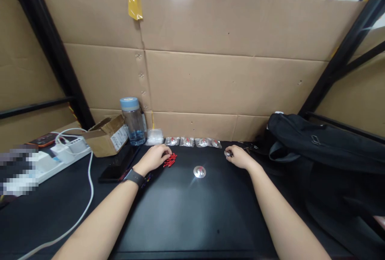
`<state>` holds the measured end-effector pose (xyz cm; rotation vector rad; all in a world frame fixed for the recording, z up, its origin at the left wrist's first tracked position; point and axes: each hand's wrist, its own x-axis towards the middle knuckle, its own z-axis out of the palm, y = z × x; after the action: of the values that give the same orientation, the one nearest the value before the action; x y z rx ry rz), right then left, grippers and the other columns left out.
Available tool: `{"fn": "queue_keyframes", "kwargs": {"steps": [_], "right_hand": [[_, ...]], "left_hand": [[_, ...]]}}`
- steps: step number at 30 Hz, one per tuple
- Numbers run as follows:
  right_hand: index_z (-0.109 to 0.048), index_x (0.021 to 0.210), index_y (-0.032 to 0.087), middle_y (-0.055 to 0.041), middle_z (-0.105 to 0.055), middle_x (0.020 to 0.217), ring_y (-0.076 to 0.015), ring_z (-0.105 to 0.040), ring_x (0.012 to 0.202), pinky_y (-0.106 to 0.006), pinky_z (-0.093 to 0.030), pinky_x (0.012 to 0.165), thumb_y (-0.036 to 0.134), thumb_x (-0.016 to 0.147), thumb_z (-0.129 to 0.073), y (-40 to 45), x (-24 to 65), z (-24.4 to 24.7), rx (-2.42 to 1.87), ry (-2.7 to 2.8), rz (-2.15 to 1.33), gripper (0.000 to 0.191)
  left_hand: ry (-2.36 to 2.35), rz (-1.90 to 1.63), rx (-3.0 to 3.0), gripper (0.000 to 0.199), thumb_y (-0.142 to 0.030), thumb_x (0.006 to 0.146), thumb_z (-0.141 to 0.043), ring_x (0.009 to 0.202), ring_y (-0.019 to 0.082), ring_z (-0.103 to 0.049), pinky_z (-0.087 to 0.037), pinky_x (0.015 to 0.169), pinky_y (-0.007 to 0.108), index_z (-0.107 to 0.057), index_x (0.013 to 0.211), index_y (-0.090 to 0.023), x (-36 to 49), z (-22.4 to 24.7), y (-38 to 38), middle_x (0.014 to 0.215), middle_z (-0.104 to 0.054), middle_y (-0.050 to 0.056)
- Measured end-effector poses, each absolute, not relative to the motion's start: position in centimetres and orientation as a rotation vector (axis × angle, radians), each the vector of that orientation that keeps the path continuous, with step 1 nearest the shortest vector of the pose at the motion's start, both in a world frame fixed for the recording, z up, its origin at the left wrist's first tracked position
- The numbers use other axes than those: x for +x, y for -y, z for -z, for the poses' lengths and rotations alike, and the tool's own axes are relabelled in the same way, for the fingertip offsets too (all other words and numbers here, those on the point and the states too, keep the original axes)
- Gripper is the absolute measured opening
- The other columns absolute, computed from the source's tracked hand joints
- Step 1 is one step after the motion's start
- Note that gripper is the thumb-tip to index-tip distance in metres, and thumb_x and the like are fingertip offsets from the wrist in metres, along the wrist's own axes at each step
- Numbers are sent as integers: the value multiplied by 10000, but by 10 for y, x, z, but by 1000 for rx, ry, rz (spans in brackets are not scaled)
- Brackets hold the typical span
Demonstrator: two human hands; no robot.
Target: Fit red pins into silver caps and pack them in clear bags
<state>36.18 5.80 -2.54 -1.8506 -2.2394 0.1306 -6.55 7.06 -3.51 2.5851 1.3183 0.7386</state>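
On the black mat, a small pile of thin red pieces [170,160] lies at the fingertips of my left hand [155,157]. Its fingers are bent together at the pile's edge; what they pinch, if anything, is hidden. My right hand [239,157] is closed on a small shiny metal piece [227,153], partly covered by the fingers. Between the hands and closer to me sits a round silver disc [199,171] with a raised centre and a red mark. Several similar discs in clear bags [187,142] line the back of the mat.
Behind the mat rises a cardboard wall [192,83]. To the left are a bottle with a blue lid [134,125], an open cardboard box [105,137], a dark phone-like slab [117,167] and a power strip [57,163] with a white cable. A black bag [325,143] fills the right side.
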Motion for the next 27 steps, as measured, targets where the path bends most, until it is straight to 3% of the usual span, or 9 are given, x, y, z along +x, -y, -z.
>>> {"fn": "queue_keyframes", "kwargs": {"steps": [9, 14, 19, 23, 27], "right_hand": [[-720, 1005, 205, -78, -717, 1031, -214, -672, 950, -279, -477, 863, 126, 779, -652, -60, 366, 28, -1818, 2191, -153, 249], [-708, 1059, 197, -98, -719, 1079, -228, -677, 984, -297, -482, 888, 104, 776, -653, -60, 368, 28, -1789, 2157, -159, 302], [-620, 1224, 184, -109, -715, 1056, -225, -692, 933, -322, -515, 863, 180, 779, -700, -57, 362, 24, -1687, 2045, -145, 452], [-630, 1142, 207, -62, -719, 994, -171, -688, 774, -296, -553, 748, 288, 757, -747, -49, 330, 17, -1422, 1881, -261, 411], [-660, 1074, 224, -57, -732, 1022, -194, -699, 867, -297, -568, 727, 307, 728, -771, -29, 280, 9, -1196, 1790, -386, 373]], "left_hand": [[-1356, -739, 2604, 101, -275, 835, -660, 853, 213, -651, -463, 803, 295, -741, 806, -222, -54, 40, -69, 897, -720, 56], [-1380, -762, 2594, 126, -247, 851, -628, 884, 226, -636, -447, 833, 318, -712, 760, -224, -52, 41, -68, 908, -711, 56], [-1389, -883, 2543, 126, -254, 920, -546, 897, 239, -636, -447, 840, 344, -652, 870, -208, -46, 28, -58, 903, -701, 63], [-1225, -1008, 2351, 206, -359, 964, -519, 752, 181, -642, -468, 742, 288, -640, 914, -200, -30, 13, -40, 879, -716, 31], [-1157, -1105, 2196, 239, -425, 880, -660, 756, 179, -658, -484, 739, 279, -678, 829, -191, -8, 8, -23, 858, -737, 22]]}}
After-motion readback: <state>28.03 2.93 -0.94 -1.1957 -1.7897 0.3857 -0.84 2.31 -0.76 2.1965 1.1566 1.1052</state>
